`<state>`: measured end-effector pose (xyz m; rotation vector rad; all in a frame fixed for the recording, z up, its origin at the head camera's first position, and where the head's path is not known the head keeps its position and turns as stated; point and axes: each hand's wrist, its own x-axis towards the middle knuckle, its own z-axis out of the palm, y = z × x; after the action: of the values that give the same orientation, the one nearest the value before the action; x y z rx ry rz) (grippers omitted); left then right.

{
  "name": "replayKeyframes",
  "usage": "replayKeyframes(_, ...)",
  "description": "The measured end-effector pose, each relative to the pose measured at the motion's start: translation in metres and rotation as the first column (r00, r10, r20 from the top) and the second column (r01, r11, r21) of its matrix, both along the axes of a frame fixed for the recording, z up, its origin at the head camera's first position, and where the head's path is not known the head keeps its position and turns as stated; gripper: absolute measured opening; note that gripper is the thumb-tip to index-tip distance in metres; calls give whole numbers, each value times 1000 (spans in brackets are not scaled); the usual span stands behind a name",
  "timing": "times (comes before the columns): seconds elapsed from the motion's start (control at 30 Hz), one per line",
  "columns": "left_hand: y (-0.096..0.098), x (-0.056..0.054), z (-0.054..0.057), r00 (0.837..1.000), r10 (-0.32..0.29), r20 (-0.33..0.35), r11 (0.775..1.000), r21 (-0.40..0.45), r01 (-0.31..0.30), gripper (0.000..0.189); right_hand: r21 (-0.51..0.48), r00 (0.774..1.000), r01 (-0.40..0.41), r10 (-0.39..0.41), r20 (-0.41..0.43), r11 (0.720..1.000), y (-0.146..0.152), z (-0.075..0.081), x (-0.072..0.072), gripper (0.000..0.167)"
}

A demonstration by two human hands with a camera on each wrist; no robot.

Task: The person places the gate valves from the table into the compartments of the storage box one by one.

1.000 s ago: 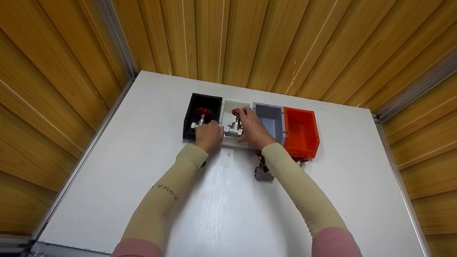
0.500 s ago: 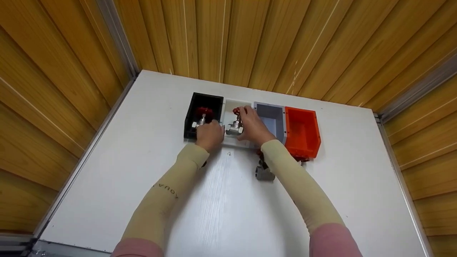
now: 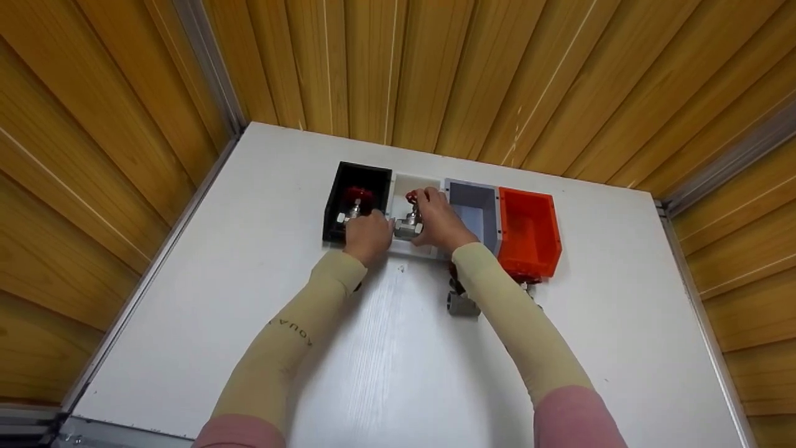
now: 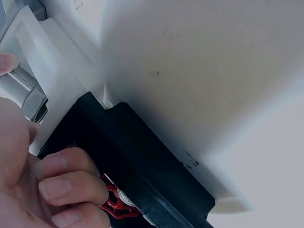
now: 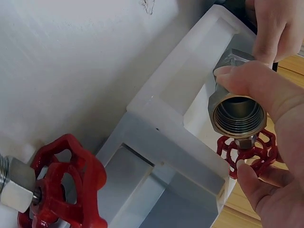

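Note:
My left hand (image 3: 368,235) stays at the front right of the black bin (image 3: 333,214). Its fingers (image 4: 71,183) are curled inside the bin edge, with the thumb on the white-bin side of the shared wall. A gate valve (image 3: 354,209) with a red handwheel lies in the black bin, its right end covered by that hand. My right hand (image 3: 443,221) grips a second gate valve (image 5: 237,114) in the white bin (image 5: 166,90). The thumb presses its hexagonal metal body, while the other fingers reach the red handwheel (image 5: 249,154). Its threaded opening faces the right wrist camera.
A grey bin (image 3: 472,205) and an orange-red bin (image 3: 528,227) continue the row to the right. On the white table (image 3: 398,361), another valve (image 3: 463,305) and a red handwheel (image 3: 525,277) sit before them, partly behind the right forearm. Wood-look panels (image 3: 435,74) stand behind.
Both hands and both valves keep nearly the same pose. The whole head view shifts very slightly to the right.

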<state>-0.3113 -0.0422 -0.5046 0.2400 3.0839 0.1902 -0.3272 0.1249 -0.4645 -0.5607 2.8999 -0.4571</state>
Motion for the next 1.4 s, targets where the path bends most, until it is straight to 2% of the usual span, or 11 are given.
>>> replayKeyframes(0.23, 0, 2, 2, 1000, -7, -8, 1000, -2, 7, 45, 25, 999, -31, 32, -27, 999, -1, -6, -3, 95)
replayKeyframes(0.37, -1, 1, 2, 1000, -26, -1, 999, -34, 26, 46, 32, 999, -26, 27, -18, 999, -3, -7, -5, 95)
replayKeyframes(0.67, -1, 0, 1, 1000, -2, 9, 1000, 1, 2, 48, 20, 1000, -2, 1, 23, 1000, -5, -6, -10, 97)
replayKeyframes(0.93, -2, 1, -1, 999, 0, -50, 1000, 11, 0, 44, 8, 999, 13, -14, 34, 1000, -3, -10, -16, 98)
replayKeyframes(1.13, -1, 3, -3, 994, -9, -110, 1000, 4, 9, 41, -15, 999, -33, 33, 13, 999, -3, -14, -20, 88)
replayKeyframes(1.4, 0, -1, -1, 1000, -6, -24, 1000, 1, 6, 46, -39, 999, -19, 21, 50, 999, -1, -19, -24, 83)
